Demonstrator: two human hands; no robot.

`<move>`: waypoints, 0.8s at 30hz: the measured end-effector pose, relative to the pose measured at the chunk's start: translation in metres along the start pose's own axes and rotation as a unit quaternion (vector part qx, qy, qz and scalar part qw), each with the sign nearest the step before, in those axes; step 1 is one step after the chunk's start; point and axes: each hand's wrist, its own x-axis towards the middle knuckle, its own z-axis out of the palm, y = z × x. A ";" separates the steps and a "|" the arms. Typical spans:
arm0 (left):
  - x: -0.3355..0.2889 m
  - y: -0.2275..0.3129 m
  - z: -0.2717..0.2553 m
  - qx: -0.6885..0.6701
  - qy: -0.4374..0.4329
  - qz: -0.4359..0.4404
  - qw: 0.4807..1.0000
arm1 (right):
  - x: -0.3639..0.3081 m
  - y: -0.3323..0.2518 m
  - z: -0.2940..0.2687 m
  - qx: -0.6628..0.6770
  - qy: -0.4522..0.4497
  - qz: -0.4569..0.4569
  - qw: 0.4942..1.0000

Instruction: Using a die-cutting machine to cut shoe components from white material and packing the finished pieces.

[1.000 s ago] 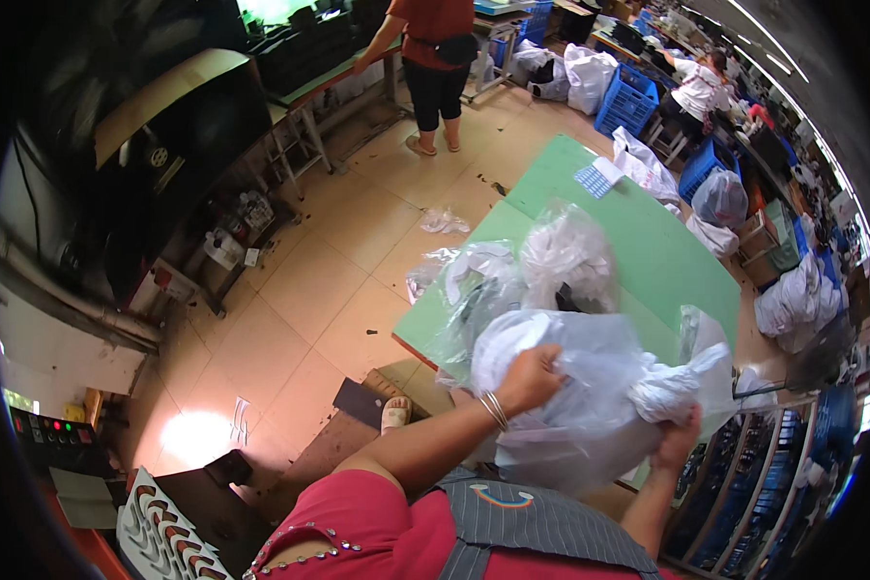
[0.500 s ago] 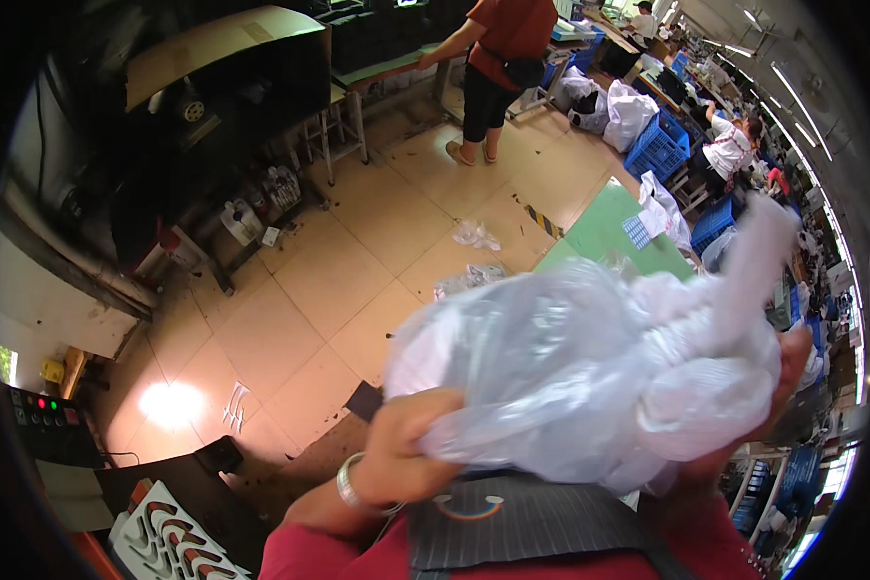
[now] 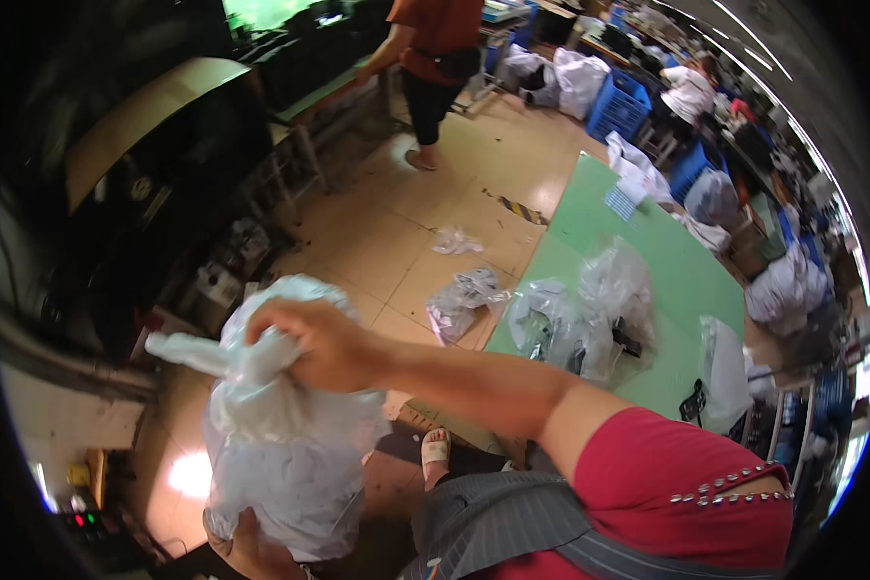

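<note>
A bulging, whitish translucent plastic bag [image 3: 285, 488] hangs at my left, with a twisted or knotted top that trails off to the left. My right hand [image 3: 324, 343] reaches across my body, its fingers wrapped round the gathered neck of the bag. Low against the bag's near side is my left hand [image 3: 246, 549], partly hidden and dim; its fingers press into the plastic. The bag's contents are pale and cannot be made out.
A green-topped table [image 3: 686, 309] at the right carries clear plastic bags [image 3: 614, 290] with dark things inside. Another bag [image 3: 464, 302] lies on the tiled floor. A person in a rust-red shirt [image 3: 445, 34] stands beyond, near blue crates [image 3: 621, 106]. Dark machinery [image 3: 179, 164] lines the left.
The bag has swung from my right front to my left. My right hand now grips its neck from above, and my left hand has moved lower. The view has turned, showing more of the table.
</note>
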 end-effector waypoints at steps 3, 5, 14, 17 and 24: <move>-0.012 -0.061 0.047 -0.036 -0.015 -0.063 0.997 | 0.012 0.072 0.021 0.050 0.001 0.060 0.997; 0.006 -0.061 0.081 -0.080 -0.039 -0.106 0.990 | 0.016 0.109 0.023 0.101 0.019 0.147 0.984; 0.020 -0.071 0.233 -0.476 -0.109 -0.463 0.740 | -0.017 0.235 -0.019 -0.068 0.084 0.186 0.977; 0.033 -0.047 0.295 -0.512 -0.194 -0.440 0.711 | -0.039 0.250 -0.073 -0.034 0.126 0.277 0.952; 0.012 -0.063 0.435 -0.266 -0.506 -0.202 0.795 | -0.053 0.281 -0.188 -0.385 0.069 0.337 0.856</move>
